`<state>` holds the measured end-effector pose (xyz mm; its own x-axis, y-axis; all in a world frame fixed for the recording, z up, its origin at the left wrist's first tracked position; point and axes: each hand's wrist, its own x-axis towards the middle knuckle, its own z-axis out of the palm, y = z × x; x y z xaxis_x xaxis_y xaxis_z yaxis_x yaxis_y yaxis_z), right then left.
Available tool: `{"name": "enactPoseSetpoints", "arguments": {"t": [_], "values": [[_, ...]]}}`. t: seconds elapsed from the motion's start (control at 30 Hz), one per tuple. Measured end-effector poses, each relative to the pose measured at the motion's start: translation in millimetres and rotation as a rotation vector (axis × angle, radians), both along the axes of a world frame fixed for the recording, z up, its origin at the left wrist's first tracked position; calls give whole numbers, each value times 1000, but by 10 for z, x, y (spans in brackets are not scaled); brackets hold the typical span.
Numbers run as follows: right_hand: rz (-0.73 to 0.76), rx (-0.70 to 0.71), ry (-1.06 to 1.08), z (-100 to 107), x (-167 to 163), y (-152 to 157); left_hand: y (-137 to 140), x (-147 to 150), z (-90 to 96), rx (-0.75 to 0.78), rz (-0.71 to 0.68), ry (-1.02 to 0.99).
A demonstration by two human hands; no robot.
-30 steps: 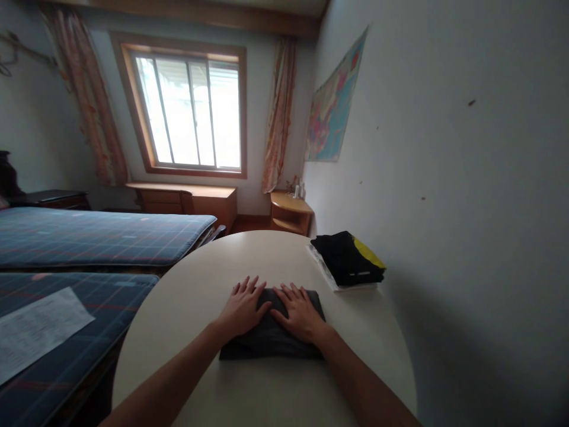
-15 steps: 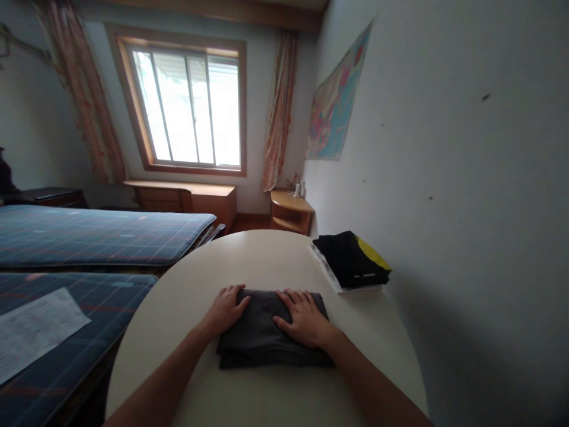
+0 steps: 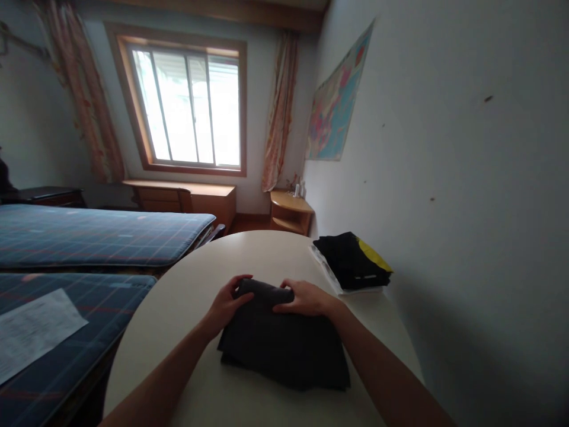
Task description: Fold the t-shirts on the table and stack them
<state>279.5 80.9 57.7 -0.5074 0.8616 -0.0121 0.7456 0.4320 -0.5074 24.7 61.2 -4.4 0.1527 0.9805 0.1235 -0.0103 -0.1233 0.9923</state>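
A dark grey folded garment (image 3: 284, 344) lies on the round white table (image 3: 195, 296) in front of me; its exact kind does not show. My left hand (image 3: 229, 302) grips its far left corner, thumb on top and fingers curled behind the edge. Further right along the same far edge, my right hand (image 3: 304, 298) pinches the cloth, thumb on the near side and fingertips over the fold. Between the two hands the far edge is raised into a rounded fold. The near edge spreads loosely toward me, its layers slightly apart.
A stack of folded black and yellow clothes (image 3: 353, 261) rests on white material at the table's right edge, close to the wall. Two plaid mattresses (image 3: 102, 234) stand to the left, with a printed paper (image 3: 40, 332) on the nearer one. A small wooden corner shelf (image 3: 291, 207) stands beyond.
Both hands were lying flat on the garment and are now closed on its far edge. That edge has been lifted into a fold, and the near right part has slid toward me.
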Motion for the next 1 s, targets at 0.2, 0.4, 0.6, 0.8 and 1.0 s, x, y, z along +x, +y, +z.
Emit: {"name": "enactPoseSetpoints", "arguments": {"t": [0.2,0.4,0.6,0.8,1.0], "values": [[136,-190,43,206,152,-140,36,133,-103,112,-48,56],[-8,-134,-66,283,474,-153,147,214,-365,212,129,117],[-219,86,-84,695,801,135,88,260,-553,284,161,657],[-366,249,-70,1285,1103,580,60,274,-588,319,101,892],[-586,196,155,1590,1703,1023,67,277,-603,296,90,965]]}}
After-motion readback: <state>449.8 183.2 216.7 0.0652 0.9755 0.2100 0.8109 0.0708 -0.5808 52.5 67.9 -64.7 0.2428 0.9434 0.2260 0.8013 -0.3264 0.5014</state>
